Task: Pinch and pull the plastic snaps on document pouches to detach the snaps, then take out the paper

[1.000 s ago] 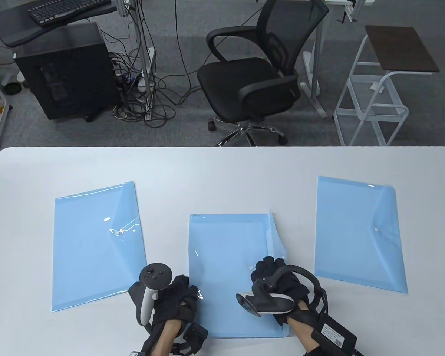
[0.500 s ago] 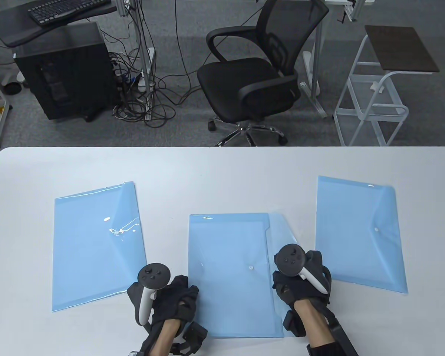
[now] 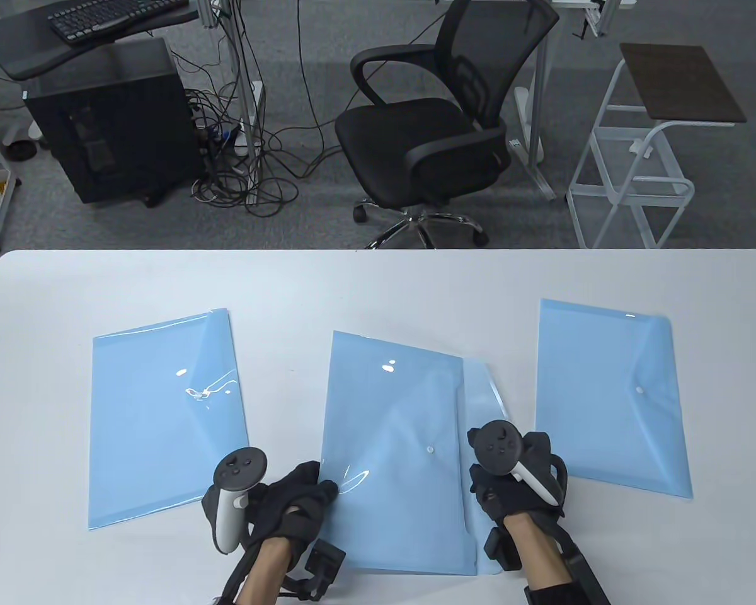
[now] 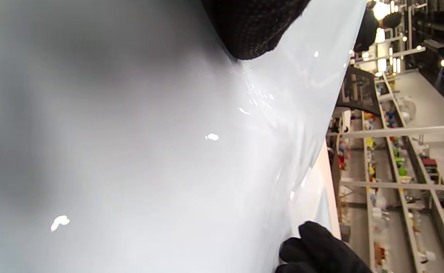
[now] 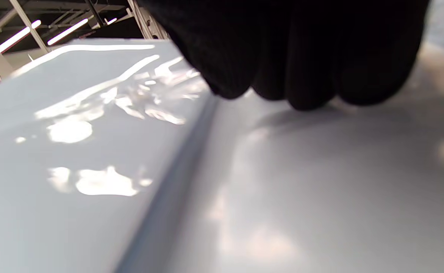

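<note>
Office or lab: mesh chair (image 3: 441, 126), keyboard (image 3: 110, 16), PC tower (image 3: 110, 120), cables (image 3: 252, 170).

three blue pouches (image 3: 394, 450), two gloved hands (image 3: 293, 504)

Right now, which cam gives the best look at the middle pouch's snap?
Table view. The white snap shows clearly on the middle pouch, with the flap folded open beside it near the right hand. The left wrist view shows only glossy plastic and glare; the right wrist view shows blurred pouch surface under the fingertips, no snap.
</note>
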Available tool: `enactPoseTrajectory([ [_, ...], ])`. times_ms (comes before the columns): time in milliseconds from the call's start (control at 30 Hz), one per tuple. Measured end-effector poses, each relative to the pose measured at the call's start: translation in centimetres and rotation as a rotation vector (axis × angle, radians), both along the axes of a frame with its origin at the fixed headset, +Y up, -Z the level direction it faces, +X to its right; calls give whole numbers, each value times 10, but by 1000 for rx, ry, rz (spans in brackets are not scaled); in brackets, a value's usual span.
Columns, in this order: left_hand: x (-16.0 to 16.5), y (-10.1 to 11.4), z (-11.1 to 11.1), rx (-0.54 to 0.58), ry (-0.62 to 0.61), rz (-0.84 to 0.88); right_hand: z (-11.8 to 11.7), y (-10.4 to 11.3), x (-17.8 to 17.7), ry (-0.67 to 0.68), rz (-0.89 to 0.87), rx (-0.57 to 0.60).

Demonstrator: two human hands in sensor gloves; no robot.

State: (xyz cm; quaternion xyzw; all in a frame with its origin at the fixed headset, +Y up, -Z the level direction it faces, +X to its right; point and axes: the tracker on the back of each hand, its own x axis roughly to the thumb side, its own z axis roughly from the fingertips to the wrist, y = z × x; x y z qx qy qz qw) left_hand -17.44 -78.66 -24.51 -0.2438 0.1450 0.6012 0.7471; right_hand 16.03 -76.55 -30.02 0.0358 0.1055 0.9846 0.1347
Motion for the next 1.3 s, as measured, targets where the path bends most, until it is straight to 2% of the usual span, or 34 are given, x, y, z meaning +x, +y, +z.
enactPoseTrajectory([
  [100, -1, -2, 0, -22, -8, 55, -1, -7, -4, 23, 142, 13],
  [133, -1, -2, 0, -22, -8, 53, -1, -7, -4, 29, 136, 7],
  [433, -3, -2, 1, -23, 1, -44, -1, -8, 7, 1, -472, -138],
  [533, -3, -2, 2, -17, 3, -73, 0, -15, 11, -30, -735, -219],
  [700, -7, -2, 2, -12, 16, -66, 0, -20, 13, 0, -836, -290],
  [800, -10, -2, 3, -4, 17, -56, 0, -21, 9, 13, -851, -318],
  [933, -10, -2, 3, 4, 20, -73, 1, -18, -2, 1, -846, -283],
  [1100, -14, 0, 4, 11, 54, -76, 5, -7, -3, -104, -683, -163],
  [1300, -15, 4, 6, 21, 74, -57, 6, 4, 9, -216, -655, -127],
])
